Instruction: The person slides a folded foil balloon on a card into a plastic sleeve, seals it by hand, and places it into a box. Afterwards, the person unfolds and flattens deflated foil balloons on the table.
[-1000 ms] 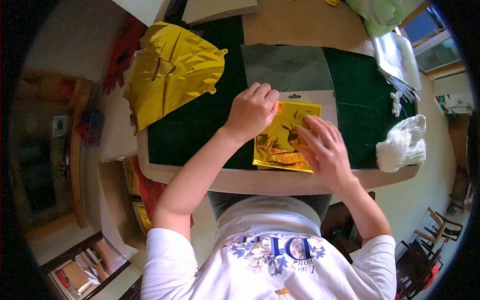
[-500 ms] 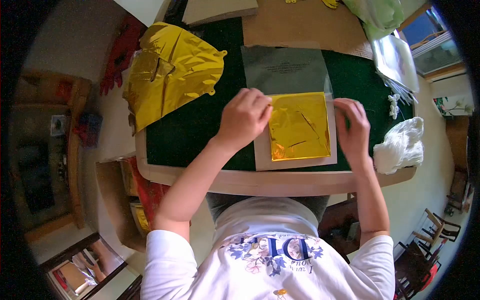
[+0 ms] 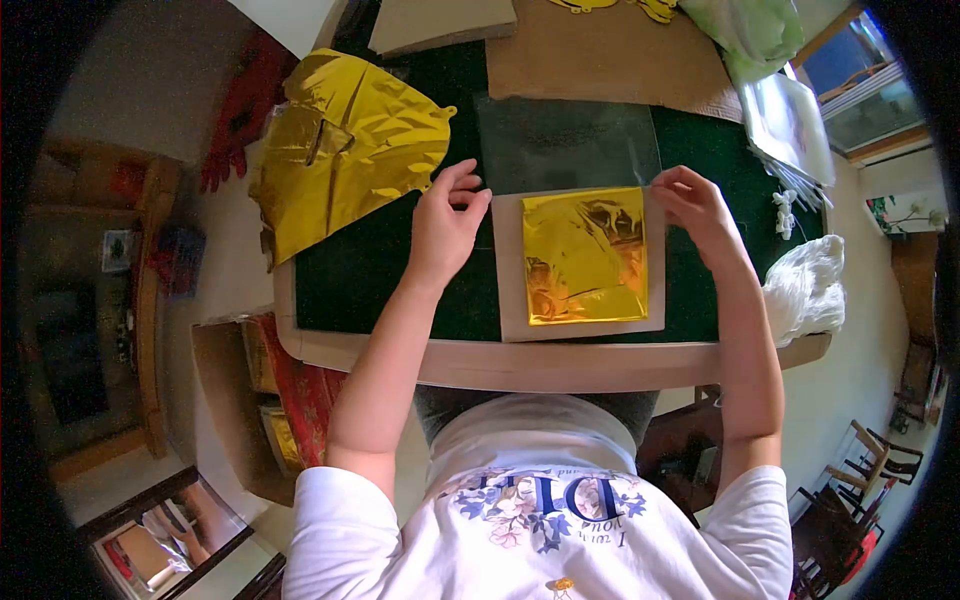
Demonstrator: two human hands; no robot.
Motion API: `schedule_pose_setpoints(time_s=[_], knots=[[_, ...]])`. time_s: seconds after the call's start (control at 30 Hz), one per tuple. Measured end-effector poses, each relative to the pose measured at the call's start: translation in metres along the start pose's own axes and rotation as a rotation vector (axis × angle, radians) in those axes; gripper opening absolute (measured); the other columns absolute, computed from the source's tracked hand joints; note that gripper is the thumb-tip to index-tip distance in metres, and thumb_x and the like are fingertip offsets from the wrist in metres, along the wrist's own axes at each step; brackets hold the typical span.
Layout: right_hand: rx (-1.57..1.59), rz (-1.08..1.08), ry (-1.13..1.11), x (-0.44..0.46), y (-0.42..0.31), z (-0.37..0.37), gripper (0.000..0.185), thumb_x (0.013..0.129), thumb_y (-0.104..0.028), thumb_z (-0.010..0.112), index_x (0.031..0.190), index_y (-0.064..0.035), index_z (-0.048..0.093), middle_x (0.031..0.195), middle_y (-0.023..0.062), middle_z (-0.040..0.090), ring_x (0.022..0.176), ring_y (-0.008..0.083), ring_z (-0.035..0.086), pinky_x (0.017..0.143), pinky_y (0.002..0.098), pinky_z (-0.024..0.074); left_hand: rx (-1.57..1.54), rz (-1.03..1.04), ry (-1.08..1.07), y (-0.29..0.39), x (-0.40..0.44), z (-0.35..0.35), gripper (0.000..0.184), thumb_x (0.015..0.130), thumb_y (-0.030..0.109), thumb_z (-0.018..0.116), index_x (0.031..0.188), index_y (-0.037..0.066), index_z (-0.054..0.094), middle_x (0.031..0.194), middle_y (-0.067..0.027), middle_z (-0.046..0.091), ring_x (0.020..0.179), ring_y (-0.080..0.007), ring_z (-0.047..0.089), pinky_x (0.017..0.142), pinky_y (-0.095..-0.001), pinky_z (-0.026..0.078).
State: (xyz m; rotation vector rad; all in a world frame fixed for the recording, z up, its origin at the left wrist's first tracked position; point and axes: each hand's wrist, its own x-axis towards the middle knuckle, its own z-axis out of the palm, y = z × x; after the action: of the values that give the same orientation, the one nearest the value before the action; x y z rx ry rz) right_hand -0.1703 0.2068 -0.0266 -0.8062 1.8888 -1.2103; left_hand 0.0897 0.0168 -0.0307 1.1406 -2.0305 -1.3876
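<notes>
A folded square of gold foil (image 3: 585, 262) lies on a beige card (image 3: 510, 280) near the table's front edge. A clear plastic bag (image 3: 565, 145) stretches flat beyond the card's far edge; whether card and foil are fully inside it I cannot tell. At the bag's left edge my left hand (image 3: 447, 222) has its thumb and forefinger pinched together, the other fingers curled. My right hand (image 3: 697, 207) pinches the bag's right edge between thumb and fingertips. To the left of my left hand a large, creased gold foil balloon (image 3: 385, 130) is spread out.
Beyond the bag lie brown cardboard (image 3: 610, 60) and a stack of cards (image 3: 440, 25). On the right are a green plastic bag (image 3: 745, 35), clear bags (image 3: 790, 115), a white ribbon (image 3: 785, 212) and a white string bundle (image 3: 805, 285). A cardboard box (image 3: 235, 400) stands below the table's left side.
My left hand has moved left, off the foil's corner to the bag's edge. My right hand has come in slightly at the right edge. Foil and card have shifted a little left.
</notes>
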Motion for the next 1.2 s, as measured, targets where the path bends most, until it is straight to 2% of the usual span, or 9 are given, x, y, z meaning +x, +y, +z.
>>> schedule_pose_setpoints(time_s=[0.03,0.1,0.17,0.3,0.4,0.47,0.63,0.83,1.2], knots=[[0.065,0.011,0.0,-0.003,0.0,0.002,0.017,0.091,-0.012,0.062,0.107,-0.0058,0.064,0.089,0.0046,0.065,0.081,0.0111,0.06,0.072,0.0263,0.0511,0.123,0.161,0.049,0.006,-0.007,0.001,0.038,0.088,0.009,0.064,0.125,0.005,0.056,0.117,-0.0113,0.061,0.102,-0.0193,0.06,0.083,-0.0313,0.052],[-0.1,-0.065,0.117,-0.008,-0.005,0.009,0.018,0.09,-0.007,0.062,0.108,-0.0039,0.062,0.091,0.0058,0.066,0.08,0.012,0.06,0.071,0.0274,0.0507,0.34,0.526,0.101,0.009,-0.013,0.007,0.038,0.086,0.008,0.065,0.123,0.01,0.057,0.127,-0.0128,0.056,0.116,-0.0275,0.055,0.091,-0.0364,0.049],[-0.306,-0.177,0.31,-0.017,-0.016,0.021,0.015,0.089,-0.002,0.061,0.104,-0.0027,0.06,0.097,0.0098,0.064,0.083,0.0174,0.062,0.072,0.0305,0.0515,0.449,0.646,0.022,0.019,-0.022,0.021,0.039,0.084,0.012,0.067,0.122,0.01,0.057,0.127,-0.0127,0.055,0.12,-0.0308,0.052,0.101,-0.0422,0.042],[-0.531,-0.494,0.3,-0.032,-0.019,0.015,0.012,0.083,0.0,0.061,0.095,-0.0034,0.061,0.094,0.0126,0.058,0.087,0.0292,0.061,0.074,0.0352,0.0506,0.553,0.889,-0.067,0.03,-0.023,0.053,0.036,0.084,0.014,0.067,0.119,0.01,0.059,0.127,-0.0125,0.055,0.121,-0.03,0.052,0.104,-0.0439,0.04],[-0.724,-0.54,0.261,-0.047,-0.014,0.016,0.012,0.08,-0.001,0.062,0.092,-0.0035,0.061,0.093,0.0129,0.057,0.091,0.0312,0.058,0.078,0.0386,0.049,0.547,0.902,-0.114,0.031,-0.013,0.073,0.035,0.084,0.014,0.067,0.118,0.009,0.06,0.126,-0.0124,0.056,0.12,-0.0289,0.052,0.105,-0.0435,0.04],[-0.725,-0.524,0.203,-0.053,-0.008,0.017,0.013,0.078,-0.001,0.063,0.091,-0.0052,0.063,0.092,0.012,0.056,0.092,0.0306,0.056,0.08,0.0395,0.0484,0.527,0.9,-0.118,0.031,-0.009,0.083,0.035,0.085,0.015,0.067,0.119,0.008,0.06,0.125,-0.0124,0.057,0.12,-0.0287,0.052,0.105,-0.043,0.039],[-0.854,-0.64,0.206,-0.061,0.004,0.019,0.043,0.073,0.002,0.064,0.112,-0.0153,0.068,0.093,0.0074,0.054,0.089,0.0264,0.053,0.079,0.0391,0.047,0.473,0.876,-0.173,0.025,-0.004,0.095,0.037,0.086,0.015,0.065,0.121,0.007,0.059,0.126,-0.0129,0.058,0.122,-0.0289,0.052,0.107,-0.0435,0.038],[-1.032,-0.635,0.217,-0.059,0.007,0.016,0.055,0.071,0.001,0.062,0.121,-0.0208,0.064,0.093,0.005,0.05,0.09,0.0232,0.05,0.08,0.0365,0.0411,0.465,0.855,-0.213,0.018,-0.005,0.099,0.041,0.087,0.014,0.064,0.126,0.008,0.055,0.128,-0.0124,0.057,0.123,-0.0285,0.051,0.108,-0.0428,0.037],[-0.718,-0.567,0.388,-0.033,0.014,0.032,0.02,0.086,-0.019,0.065,0.104,-0.0179,0.073,0.082,0.0047,0.053,0.083,0.0222,0.053,0.074,0.0357,0.0426,0.494,0.846,-0.234,0.024,-0.007,0.097,0.039,0.09,0.012,0.059,0.129,0.008,0.052,0.131,-0.0125,0.055,0.126,-0.0303,0.049,0.11,-0.0445,0.035]])
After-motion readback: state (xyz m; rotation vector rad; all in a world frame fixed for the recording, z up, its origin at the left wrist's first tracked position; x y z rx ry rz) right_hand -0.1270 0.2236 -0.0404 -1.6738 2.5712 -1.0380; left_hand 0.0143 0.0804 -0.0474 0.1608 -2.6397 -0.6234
